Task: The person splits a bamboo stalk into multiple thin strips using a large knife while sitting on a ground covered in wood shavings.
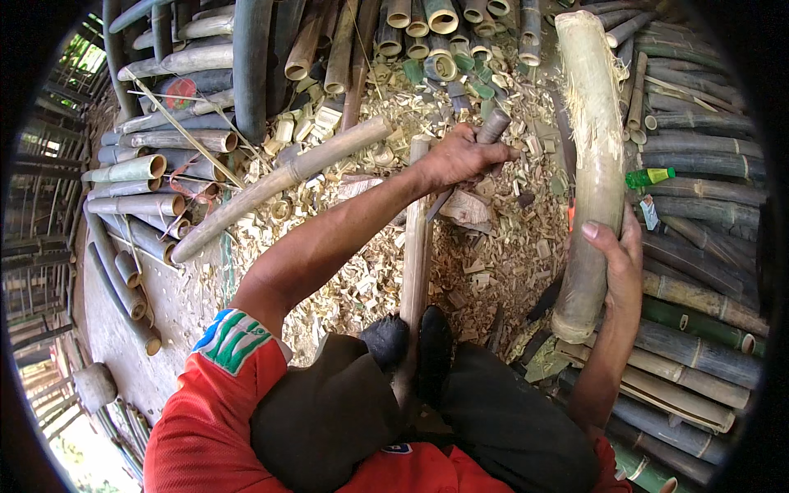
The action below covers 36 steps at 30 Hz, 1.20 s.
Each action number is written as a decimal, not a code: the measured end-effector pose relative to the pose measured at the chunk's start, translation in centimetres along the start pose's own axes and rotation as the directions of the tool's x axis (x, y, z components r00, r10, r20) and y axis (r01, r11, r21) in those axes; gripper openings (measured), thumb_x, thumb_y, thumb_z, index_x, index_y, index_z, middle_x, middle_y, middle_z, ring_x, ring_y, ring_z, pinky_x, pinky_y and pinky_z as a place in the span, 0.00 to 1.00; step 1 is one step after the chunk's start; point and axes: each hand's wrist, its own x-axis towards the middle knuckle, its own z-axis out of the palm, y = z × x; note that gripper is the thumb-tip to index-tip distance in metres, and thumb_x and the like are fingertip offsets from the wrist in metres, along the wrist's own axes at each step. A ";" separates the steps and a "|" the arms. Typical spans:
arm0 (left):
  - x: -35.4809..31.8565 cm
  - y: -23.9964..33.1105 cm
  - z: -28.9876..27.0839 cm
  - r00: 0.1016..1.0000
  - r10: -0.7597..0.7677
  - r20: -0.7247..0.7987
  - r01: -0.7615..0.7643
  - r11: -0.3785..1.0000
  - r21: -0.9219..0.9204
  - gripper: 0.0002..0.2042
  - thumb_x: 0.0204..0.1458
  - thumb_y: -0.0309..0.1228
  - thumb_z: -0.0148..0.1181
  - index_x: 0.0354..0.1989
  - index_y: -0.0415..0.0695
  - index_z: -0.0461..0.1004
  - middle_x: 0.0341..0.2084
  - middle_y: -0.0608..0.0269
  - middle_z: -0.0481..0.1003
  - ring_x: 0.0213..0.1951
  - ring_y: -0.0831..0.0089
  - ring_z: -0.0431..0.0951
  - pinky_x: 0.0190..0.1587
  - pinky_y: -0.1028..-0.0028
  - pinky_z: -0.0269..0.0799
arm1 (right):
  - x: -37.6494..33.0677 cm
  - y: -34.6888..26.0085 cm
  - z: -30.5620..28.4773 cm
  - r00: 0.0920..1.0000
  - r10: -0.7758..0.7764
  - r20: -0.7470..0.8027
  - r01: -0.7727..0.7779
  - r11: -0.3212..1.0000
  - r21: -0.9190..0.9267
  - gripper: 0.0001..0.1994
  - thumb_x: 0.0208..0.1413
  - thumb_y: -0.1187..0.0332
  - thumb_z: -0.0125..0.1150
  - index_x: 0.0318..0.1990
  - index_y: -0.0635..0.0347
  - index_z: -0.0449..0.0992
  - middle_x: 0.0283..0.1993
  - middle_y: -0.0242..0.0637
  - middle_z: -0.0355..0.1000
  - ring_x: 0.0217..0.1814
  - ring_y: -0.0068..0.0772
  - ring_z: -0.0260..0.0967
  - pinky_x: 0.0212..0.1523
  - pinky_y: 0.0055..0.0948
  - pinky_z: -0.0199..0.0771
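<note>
My left hand (465, 158) is closed around a tool with a thick round handle (493, 125). A dark narrow blade (440, 205) shows below the fist; its full shape is hidden. Under that wrist runs a slim bamboo pole (417, 255), its lower part between my dark shoes (434, 341). At the right, my right hand (618, 253) grips a thick bamboo section (598, 177) from its right side, thumb across the front. That section stands lengthwise in view, its upper part shaved pale with frayed fibres (593, 107).
Pale chips (509, 246) cover the ground. A rough wood block (468, 211) lies beside the slim pole. Another bamboo pole (283, 182) slants at the left. Stacked bamboo (699, 197) lines the right, cut tubes (419, 20) the far side. A green bottle (649, 177) lies on the right stack.
</note>
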 end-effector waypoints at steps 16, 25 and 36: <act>-0.4 -0.4 1.1 0.989 0.127 0.076 -0.133 0.988 0.074 0.10 0.60 0.33 0.65 0.37 0.38 0.77 0.42 0.56 0.84 0.42 0.78 0.83 0.32 0.73 0.77 | 4.0 -7.6 -8.7 0.911 -0.283 -0.300 0.312 0.949 0.053 0.25 0.54 0.61 0.70 0.55 0.67 0.74 0.42 0.46 0.78 0.37 0.36 0.80 0.44 0.33 0.82; -0.6 -1.1 0.9 0.982 0.155 0.103 -0.172 0.969 0.180 0.18 0.59 0.44 0.68 0.30 0.39 0.80 0.24 0.62 0.77 0.28 0.75 0.78 0.34 0.71 0.78 | 4.3 -3.5 -0.6 0.987 -0.072 0.143 0.121 0.920 -0.372 0.47 0.48 0.57 0.72 0.70 0.79 0.57 0.65 0.59 0.67 0.65 0.47 0.70 0.66 0.40 0.70; 7.9 -6.8 5.6 0.887 -0.156 -0.435 0.416 0.680 0.604 0.18 0.56 0.38 0.65 0.47 0.34 0.81 0.48 0.40 0.81 0.51 0.51 0.83 0.53 0.58 0.80 | 2.0 -3.2 -5.2 0.994 -0.080 -0.076 0.085 0.994 0.065 0.28 0.53 0.58 0.65 0.57 0.68 0.69 0.40 0.44 0.75 0.32 0.31 0.76 0.32 0.30 0.79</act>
